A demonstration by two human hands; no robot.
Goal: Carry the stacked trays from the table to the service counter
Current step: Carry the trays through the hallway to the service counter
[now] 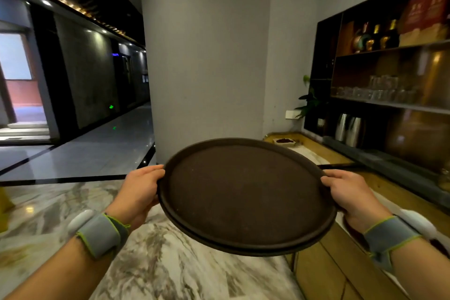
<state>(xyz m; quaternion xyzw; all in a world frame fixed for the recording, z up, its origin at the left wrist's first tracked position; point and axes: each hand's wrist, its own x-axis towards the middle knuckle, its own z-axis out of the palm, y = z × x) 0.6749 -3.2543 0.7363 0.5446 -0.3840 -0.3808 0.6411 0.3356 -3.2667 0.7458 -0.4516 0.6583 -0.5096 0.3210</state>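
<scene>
Two round dark brown trays (pixel 246 192), stacked one on the other, are held level in front of me above the marble floor. My left hand (pixel 140 190) grips the stack's left rim, thumb on top. My right hand (pixel 348 192) grips the right rim the same way. Both wrists wear grey bands. A wooden service counter (pixel 323 151) runs along the right, its near end just behind and below the trays' right side.
Behind the counter stands a dark shelf unit (pixel 389 68) with bottles, glasses and two metal kettles (pixel 349 130). A small dish (pixel 284 141) sits on the counter's far end. A grey pillar (pixel 207 56) rises straight ahead. A dark corridor (pixel 102 109) opens to the left.
</scene>
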